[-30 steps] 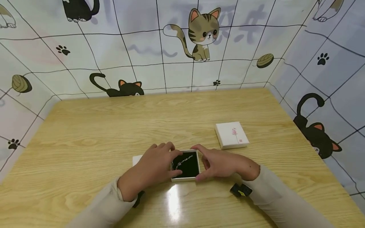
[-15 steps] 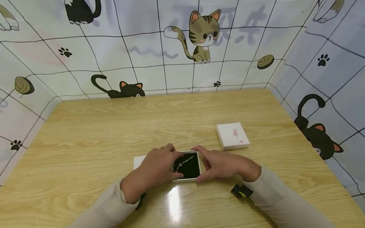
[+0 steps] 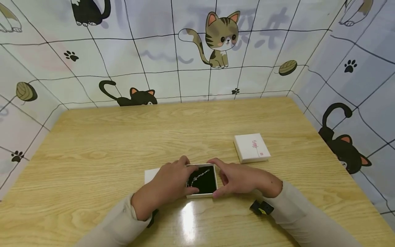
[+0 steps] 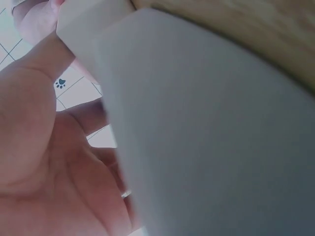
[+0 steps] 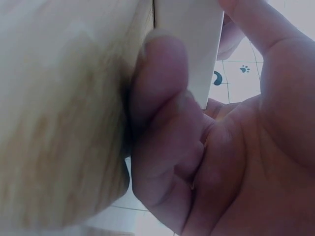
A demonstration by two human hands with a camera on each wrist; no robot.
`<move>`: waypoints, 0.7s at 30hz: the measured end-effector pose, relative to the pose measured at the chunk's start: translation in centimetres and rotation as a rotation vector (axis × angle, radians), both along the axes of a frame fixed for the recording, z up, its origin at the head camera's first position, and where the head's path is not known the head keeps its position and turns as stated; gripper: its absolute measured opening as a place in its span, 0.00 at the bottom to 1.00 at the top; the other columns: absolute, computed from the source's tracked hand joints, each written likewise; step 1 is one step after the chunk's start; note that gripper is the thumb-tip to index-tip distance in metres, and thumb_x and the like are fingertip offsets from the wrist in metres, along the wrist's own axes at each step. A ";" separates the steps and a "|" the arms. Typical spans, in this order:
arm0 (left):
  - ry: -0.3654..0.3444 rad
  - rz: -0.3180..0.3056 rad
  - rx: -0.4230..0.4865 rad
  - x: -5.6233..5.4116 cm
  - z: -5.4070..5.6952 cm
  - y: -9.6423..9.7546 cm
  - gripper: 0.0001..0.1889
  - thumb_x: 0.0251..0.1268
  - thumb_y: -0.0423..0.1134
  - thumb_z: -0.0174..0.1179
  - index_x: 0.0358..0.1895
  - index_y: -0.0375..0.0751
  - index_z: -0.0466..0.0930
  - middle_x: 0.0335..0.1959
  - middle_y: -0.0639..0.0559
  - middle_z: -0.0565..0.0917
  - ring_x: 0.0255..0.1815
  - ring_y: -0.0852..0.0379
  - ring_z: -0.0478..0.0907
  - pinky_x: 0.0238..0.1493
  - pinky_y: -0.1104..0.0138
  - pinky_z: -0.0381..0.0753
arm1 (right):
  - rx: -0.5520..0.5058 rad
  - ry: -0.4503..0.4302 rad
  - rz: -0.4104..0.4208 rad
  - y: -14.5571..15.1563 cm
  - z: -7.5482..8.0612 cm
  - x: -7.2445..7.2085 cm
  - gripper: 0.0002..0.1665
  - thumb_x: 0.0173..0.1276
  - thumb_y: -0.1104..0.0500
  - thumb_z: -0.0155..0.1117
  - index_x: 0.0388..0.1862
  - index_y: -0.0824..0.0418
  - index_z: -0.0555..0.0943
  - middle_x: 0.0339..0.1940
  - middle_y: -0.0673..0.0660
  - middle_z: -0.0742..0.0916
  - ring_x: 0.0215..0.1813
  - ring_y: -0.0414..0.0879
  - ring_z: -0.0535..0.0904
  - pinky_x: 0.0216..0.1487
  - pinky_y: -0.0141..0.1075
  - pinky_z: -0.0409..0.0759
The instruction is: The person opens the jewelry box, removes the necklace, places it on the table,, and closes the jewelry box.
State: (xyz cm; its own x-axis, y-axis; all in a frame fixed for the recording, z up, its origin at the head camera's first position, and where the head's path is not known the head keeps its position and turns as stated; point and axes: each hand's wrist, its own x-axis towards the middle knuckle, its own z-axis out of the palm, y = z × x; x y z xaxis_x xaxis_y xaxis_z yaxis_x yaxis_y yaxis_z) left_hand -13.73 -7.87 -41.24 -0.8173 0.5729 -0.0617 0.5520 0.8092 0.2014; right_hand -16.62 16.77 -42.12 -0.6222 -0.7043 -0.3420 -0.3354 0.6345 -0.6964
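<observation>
A shallow white jewelry box (image 3: 202,196) lies on the table between my hands, with a black pad (image 3: 206,183) inside. Across the pad runs a thin silver bracelet (image 3: 201,174), its left end partly hidden by my fingers. My left hand (image 3: 169,180) holds the box's left side, thumb and index finger reaching over the pad. With thumb and index finger spread to the near and far right corners, my right hand (image 3: 236,178) grips the other side. Close up in the left wrist view is a large white surface (image 4: 206,123); in the right wrist view the box's pale side (image 5: 189,49) shows.
A white square box or lid (image 3: 251,147) with a pink flower print lies farther back on the right. Another flat white piece (image 3: 151,175) shows partly from behind my left hand. The wooden table (image 3: 154,130) meets cat-patterned cloth walls at the back and sides.
</observation>
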 end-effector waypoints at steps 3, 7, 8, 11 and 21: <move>-0.018 0.004 0.010 0.0 0.1 0.0 0.34 0.55 0.61 0.71 0.61 0.46 0.80 0.52 0.45 0.79 0.39 0.52 0.83 0.35 0.60 0.82 | -0.012 0.005 0.005 0.0 0.1 0.0 0.56 0.60 0.39 0.73 0.77 0.56 0.54 0.21 0.44 0.79 0.22 0.34 0.71 0.25 0.29 0.70; -0.036 0.002 0.027 0.0 0.2 0.0 0.33 0.55 0.59 0.72 0.61 0.44 0.80 0.51 0.45 0.78 0.36 0.54 0.82 0.31 0.63 0.81 | -0.015 0.001 0.006 0.0 0.1 0.0 0.56 0.60 0.39 0.73 0.77 0.56 0.53 0.21 0.45 0.79 0.21 0.34 0.71 0.25 0.29 0.70; -0.042 0.002 0.033 0.0 0.2 0.0 0.33 0.55 0.59 0.72 0.61 0.44 0.80 0.51 0.44 0.78 0.36 0.55 0.81 0.31 0.63 0.80 | -0.012 -0.001 0.003 0.0 0.1 0.0 0.56 0.60 0.39 0.73 0.77 0.56 0.53 0.21 0.45 0.79 0.21 0.34 0.71 0.25 0.29 0.70; -0.057 0.003 0.053 -0.1 0.1 -0.1 0.33 0.55 0.58 0.72 0.61 0.43 0.80 0.51 0.44 0.77 0.35 0.55 0.81 0.31 0.64 0.80 | -0.006 -0.006 -0.005 -0.1 0.0 0.0 0.57 0.60 0.38 0.73 0.78 0.55 0.53 0.21 0.45 0.79 0.22 0.34 0.72 0.25 0.29 0.70; -0.077 -0.015 0.095 -0.1 -0.1 -0.2 0.32 0.56 0.56 0.72 0.60 0.41 0.80 0.50 0.45 0.76 0.35 0.57 0.79 0.34 0.65 0.81 | -0.011 -0.010 -0.003 0.0 -0.3 0.0 0.57 0.60 0.38 0.73 0.77 0.56 0.54 0.21 0.45 0.80 0.21 0.35 0.72 0.25 0.29 0.71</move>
